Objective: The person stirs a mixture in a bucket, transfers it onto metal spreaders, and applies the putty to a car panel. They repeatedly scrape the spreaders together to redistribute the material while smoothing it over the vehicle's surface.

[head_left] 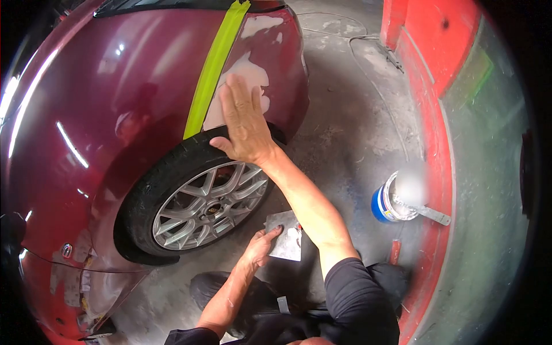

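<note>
My right hand (244, 123) lies with its fingers stretched out over a pale filler patch (250, 72) on the dark red car panel (287, 75), just above the wheel. Part of the patch is hidden under the fingers. Along its left side runs a strip of yellow-green masking tape (214, 69). Lower down, my left hand (261, 246) grips a flat square mixing board (287, 244) by its edge, thumb on top. Whitish smears cover the board. The tyre (138, 201) and silver alloy wheel (210, 210) are left of both hands.
At the right stands a blue and white tub (379, 204) with a putty knife (434, 215) across its rim. Behind it is a red-edged wall panel (448, 167). A thin hose (374, 83) trails over the concrete floor (345, 121). A small red block (395, 252) lies near my knee.
</note>
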